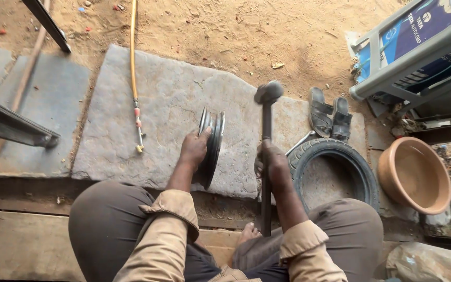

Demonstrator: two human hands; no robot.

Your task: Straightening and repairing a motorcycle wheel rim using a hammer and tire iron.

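The left hand [193, 149] has its fingers clamped on a metal wheel rim [211, 143], standing on edge on a grey stone slab [147, 104]. The right hand [270, 163] grips a hammer [266, 120] just beside it, over sandy ground [236, 31].

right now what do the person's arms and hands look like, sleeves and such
Both hands are bare, with no gloves, rings or watch in view. The left hand and right hand come out of tan, khaki-like long sleeves that are rolled or folded back into thick cuffs near the elbows, leaving the forearms uncovered. The cloth looks worn and creased. No markings show on the sleeves.
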